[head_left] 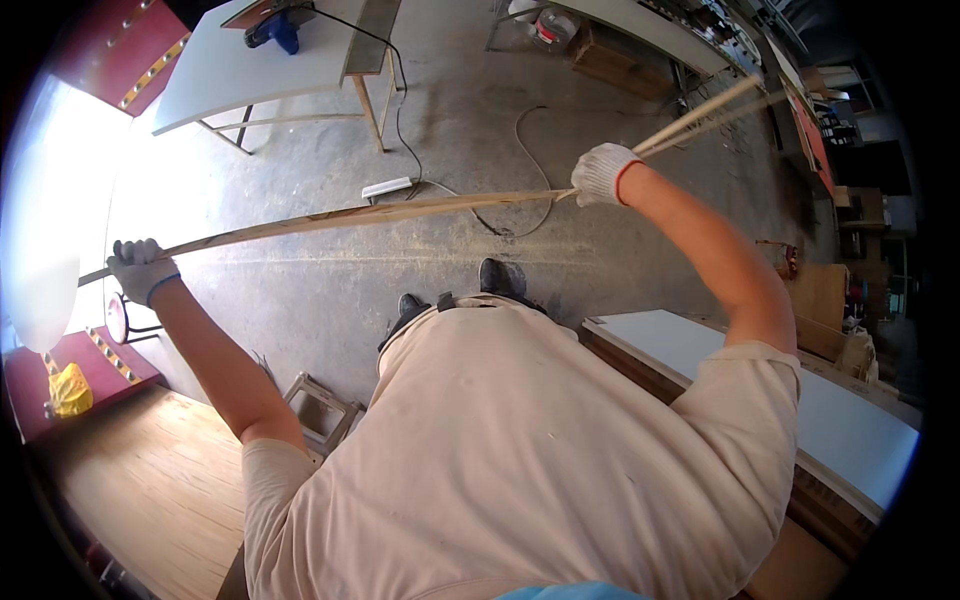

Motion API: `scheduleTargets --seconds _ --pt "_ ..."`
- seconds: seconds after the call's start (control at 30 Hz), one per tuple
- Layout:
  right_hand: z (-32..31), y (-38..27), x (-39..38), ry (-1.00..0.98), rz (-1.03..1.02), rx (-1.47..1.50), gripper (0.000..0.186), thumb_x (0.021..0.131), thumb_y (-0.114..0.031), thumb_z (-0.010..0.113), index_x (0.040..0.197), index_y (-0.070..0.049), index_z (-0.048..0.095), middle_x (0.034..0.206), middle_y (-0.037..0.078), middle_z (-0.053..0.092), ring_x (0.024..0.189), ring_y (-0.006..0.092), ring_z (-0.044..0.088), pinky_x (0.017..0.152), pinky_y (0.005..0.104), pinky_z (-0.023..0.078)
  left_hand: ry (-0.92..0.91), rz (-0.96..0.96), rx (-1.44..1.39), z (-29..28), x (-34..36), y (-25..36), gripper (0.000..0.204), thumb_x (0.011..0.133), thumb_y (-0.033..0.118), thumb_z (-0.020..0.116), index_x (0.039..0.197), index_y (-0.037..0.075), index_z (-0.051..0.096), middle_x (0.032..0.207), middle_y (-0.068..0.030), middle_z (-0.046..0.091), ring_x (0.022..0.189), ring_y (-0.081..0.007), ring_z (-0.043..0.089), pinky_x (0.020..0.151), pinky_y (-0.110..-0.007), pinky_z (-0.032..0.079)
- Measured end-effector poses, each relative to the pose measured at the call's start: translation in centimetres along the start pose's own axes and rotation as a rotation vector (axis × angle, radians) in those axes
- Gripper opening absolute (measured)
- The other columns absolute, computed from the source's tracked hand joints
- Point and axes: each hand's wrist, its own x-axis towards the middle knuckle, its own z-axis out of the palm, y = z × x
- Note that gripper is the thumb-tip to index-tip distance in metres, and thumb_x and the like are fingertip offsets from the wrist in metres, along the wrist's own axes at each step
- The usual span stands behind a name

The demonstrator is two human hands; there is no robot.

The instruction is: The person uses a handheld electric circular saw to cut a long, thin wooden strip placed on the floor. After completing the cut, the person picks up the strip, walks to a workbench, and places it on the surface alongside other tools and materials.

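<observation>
Long, thin wooden strips (370,214) stretch across in front of me above the floor. Near the far left end, my left hand (142,268), in a pale work glove with a blue cuff, is closed around them. My right hand (603,175), in a white knitted glove with a red cuff, grips them further to the right. Past that hand, the strips fan apart slightly toward the upper right. The gloves hide where the fingers meet the wood, and I cannot tell how many strips there are.
A white-topped table (235,75) bears a blue power tool (275,32). Its cord runs down to a white power strip (387,187) on the concrete floor. White panels (720,370) are stacked at my right, a plywood sheet (150,480) lies lower left, and a grey stool (320,408) stands beside me.
</observation>
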Motion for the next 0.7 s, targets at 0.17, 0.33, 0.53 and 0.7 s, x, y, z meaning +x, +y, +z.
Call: scheduleTargets --seconds 0.17,0.33,0.53,0.7 --pt "-1.3 1.4 1.0 0.187 0.101 0.096 0.029 0.094 -0.037 0.072 0.098 -0.010 0.082 0.100 0.015 0.079 0.094 0.0350 0.076 0.083 0.0472 0.060 -0.053 0.016 -0.129 5.6 -1.3 1.2 0.025 0.108 0.022 0.053 0.088 0.007 0.052 0.067 0.0033 0.034 0.050 -0.0084 0.026 0.043 -0.026 0.022" --pt "-4.6 1.9 -0.3 1.115 -0.049 0.430 0.020 0.099 -0.025 0.068 0.111 -0.010 0.074 0.092 0.013 0.077 0.087 0.0355 0.076 0.075 0.0437 0.061 -0.085 0.042 -0.111 9.6 -4.9 0.7 0.018 0.106 0.023 0.059 0.092 0.013 0.054 0.066 0.0052 0.038 0.049 -0.0081 0.027 0.044 -0.025 0.024" --pt "-17.6 -2.2 -2.4 1.513 -0.098 0.559 0.016 0.103 -0.023 0.066 0.113 -0.013 0.074 0.069 0.005 0.065 0.061 0.0220 0.065 0.053 0.0329 0.051 -0.242 0.016 0.099 17.0 -15.1 -4.9 0.025 0.105 0.026 0.062 0.118 0.005 0.063 0.069 0.0035 0.046 0.049 -0.0067 0.029 0.044 -0.025 0.025" --pt "-25.9 -6.2 -2.3 1.310 -0.307 1.687 0.050 0.113 -0.045 0.048 0.093 -0.007 0.074 0.059 -0.002 0.057 0.050 0.0118 0.051 0.045 0.0312 0.039 -0.583 -0.043 0.193 21.0 -21.3 -7.9 0.028 0.109 0.024 0.060 0.123 -0.001 0.063 0.091 -0.0093 0.072 0.071 -0.0170 0.073 0.062 -0.030 0.062"
